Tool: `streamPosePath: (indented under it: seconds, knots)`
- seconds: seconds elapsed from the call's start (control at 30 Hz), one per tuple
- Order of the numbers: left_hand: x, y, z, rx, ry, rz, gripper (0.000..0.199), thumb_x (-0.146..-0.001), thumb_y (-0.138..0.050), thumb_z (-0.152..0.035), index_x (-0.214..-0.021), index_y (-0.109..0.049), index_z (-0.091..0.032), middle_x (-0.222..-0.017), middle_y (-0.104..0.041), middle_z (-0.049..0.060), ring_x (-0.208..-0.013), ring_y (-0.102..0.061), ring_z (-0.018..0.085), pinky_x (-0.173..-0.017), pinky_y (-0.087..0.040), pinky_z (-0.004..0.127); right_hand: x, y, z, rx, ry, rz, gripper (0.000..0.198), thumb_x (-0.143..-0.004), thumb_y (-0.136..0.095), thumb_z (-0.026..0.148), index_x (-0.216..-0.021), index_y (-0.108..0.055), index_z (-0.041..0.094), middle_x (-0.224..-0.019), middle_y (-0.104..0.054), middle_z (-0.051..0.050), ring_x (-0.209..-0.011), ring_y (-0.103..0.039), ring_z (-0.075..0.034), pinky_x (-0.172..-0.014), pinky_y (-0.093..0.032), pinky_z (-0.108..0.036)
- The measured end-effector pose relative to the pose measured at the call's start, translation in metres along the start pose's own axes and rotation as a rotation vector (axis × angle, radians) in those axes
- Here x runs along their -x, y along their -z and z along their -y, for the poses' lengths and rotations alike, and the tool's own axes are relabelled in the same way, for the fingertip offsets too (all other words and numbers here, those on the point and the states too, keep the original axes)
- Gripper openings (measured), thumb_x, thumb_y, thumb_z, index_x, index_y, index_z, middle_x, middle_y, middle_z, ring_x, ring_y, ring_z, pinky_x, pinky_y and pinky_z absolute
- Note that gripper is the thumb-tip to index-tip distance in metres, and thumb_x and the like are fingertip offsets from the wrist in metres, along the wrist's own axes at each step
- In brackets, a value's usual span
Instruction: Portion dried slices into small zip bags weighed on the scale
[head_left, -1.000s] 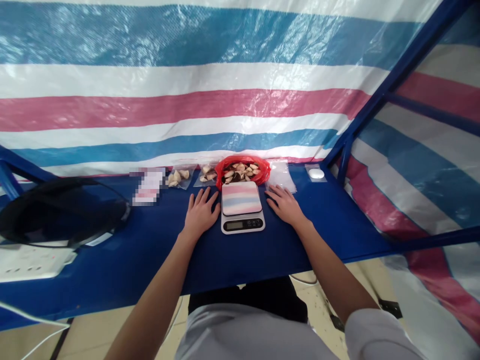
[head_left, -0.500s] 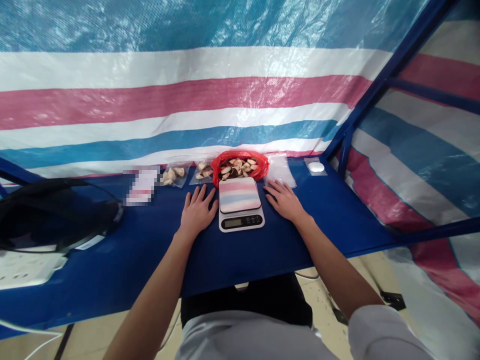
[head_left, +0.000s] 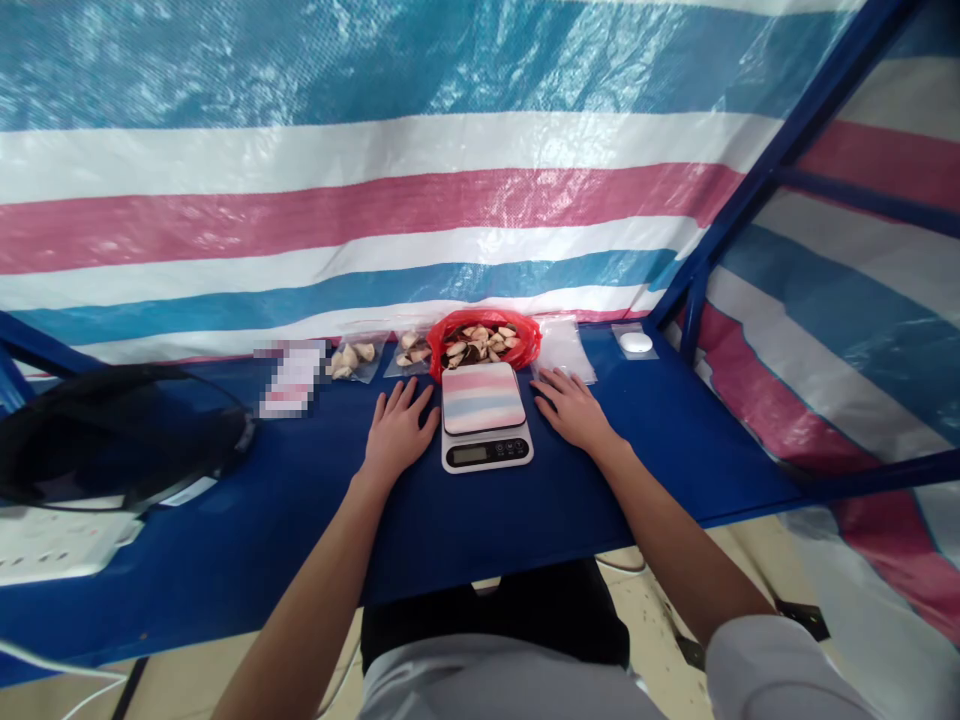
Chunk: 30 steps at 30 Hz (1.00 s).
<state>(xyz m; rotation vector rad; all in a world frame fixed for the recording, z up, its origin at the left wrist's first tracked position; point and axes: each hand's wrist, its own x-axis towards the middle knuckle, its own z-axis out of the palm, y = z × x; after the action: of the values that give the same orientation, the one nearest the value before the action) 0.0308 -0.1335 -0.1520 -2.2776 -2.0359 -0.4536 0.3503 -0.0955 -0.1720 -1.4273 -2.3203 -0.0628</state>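
Note:
A white digital kitchen scale (head_left: 484,415) with a shiny top plate sits on the blue table (head_left: 487,530). Just left of it, my left hand (head_left: 401,425) lies flat, fingers spread, holding nothing. On the other side, my right hand (head_left: 574,410) also rests flat with fingers apart, its fingertips at the near edge of some clear plastic bags (head_left: 564,345). Behind the scale stands an open red plastic bag (head_left: 534,342) full of pale and brown pieces, possibly dried mushroom or shell. Two clear bags with similar pieces, a left one (head_left: 354,360) and a nearer one (head_left: 411,352), lie beside it.
A small clear bag with a white oval item (head_left: 636,342) lies at the back right. To the left are a blurred-out paper (head_left: 294,380), a black mesh object (head_left: 127,430) and a white power strip (head_left: 60,545). Striped tarpaulin (head_left: 375,210) and blue frame bars (head_left: 757,190) enclose the table.
The whole view has shifted slightly, so everything appears a little lower. Both hands stay flat in the same places beside the scale.

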Motion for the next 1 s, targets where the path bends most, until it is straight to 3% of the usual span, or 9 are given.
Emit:
streamPosePath:
  seconds: [0.23,0.37,0.57,0.77,0.9,1.0]
  knots:
    - [-0.007,0.012,0.014,0.171,0.002,-0.189,0.039,-0.099,-0.045,-0.038,-0.127,-0.068,-0.022,-0.141,-0.064,0.009,-0.135,-0.056,0.028,-0.113,-0.047,0.045,-0.004,0.004,-0.002,-0.052,0.012,-0.105,0.038,-0.103,-0.045,0.035,-0.132,-0.067,0.024,-0.145,-0.061,-0.009,-0.14,-0.053,-0.03,-0.115,-0.047,-0.048]
    - [-0.02,0.027,0.027,0.132,-0.035,-0.223,0.037,-0.098,-0.045,-0.035,-0.122,-0.069,-0.021,-0.134,-0.067,0.01,-0.131,-0.058,0.028,-0.112,-0.048,0.044,-0.01,0.007,-0.003,-0.062,0.001,-0.135,0.037,-0.102,-0.045,0.035,-0.131,-0.067,0.024,-0.144,-0.062,-0.009,-0.138,-0.054,-0.03,-0.114,-0.049,-0.047]
    - [-0.054,0.03,0.041,0.019,-0.15,-0.157,0.042,-0.097,-0.042,-0.031,-0.129,-0.065,-0.016,-0.137,-0.064,0.015,-0.131,-0.057,0.03,-0.116,-0.043,0.046,-0.018,0.003,-0.007,-0.008,-0.015,-0.099,0.037,-0.101,-0.049,0.035,-0.132,-0.066,0.022,-0.143,-0.063,-0.01,-0.137,-0.055,-0.032,-0.112,-0.049,-0.048]
    - [-0.083,0.022,0.043,-0.048,-0.269,-0.037,0.047,-0.092,-0.048,-0.027,-0.137,-0.059,-0.017,-0.156,-0.047,0.014,-0.147,-0.04,0.034,-0.122,-0.033,0.052,-0.017,-0.007,-0.009,-0.016,0.001,-0.069,0.036,-0.103,-0.046,0.034,-0.129,-0.068,0.023,-0.142,-0.064,-0.009,-0.136,-0.057,-0.03,-0.117,-0.044,-0.051]
    - [-0.094,0.02,0.047,-0.039,-0.331,0.009,0.046,-0.092,-0.05,-0.024,-0.137,-0.059,-0.021,-0.153,-0.051,0.011,-0.149,-0.036,0.034,-0.124,-0.03,0.053,-0.016,-0.007,-0.008,-0.022,-0.011,-0.052,0.037,-0.104,-0.044,0.034,-0.13,-0.068,0.023,-0.144,-0.062,-0.008,-0.138,-0.055,-0.029,-0.119,-0.041,-0.051]
    - [-0.099,0.021,0.048,-0.036,-0.343,0.006,0.045,-0.092,-0.05,-0.02,-0.136,-0.06,-0.022,-0.148,-0.054,0.012,-0.144,-0.042,0.034,-0.12,-0.037,0.052,-0.017,-0.004,-0.008,-0.04,-0.013,-0.03,0.037,-0.103,-0.045,0.034,-0.131,-0.068,0.023,-0.145,-0.062,-0.008,-0.138,-0.054,-0.029,-0.12,-0.04,-0.051]
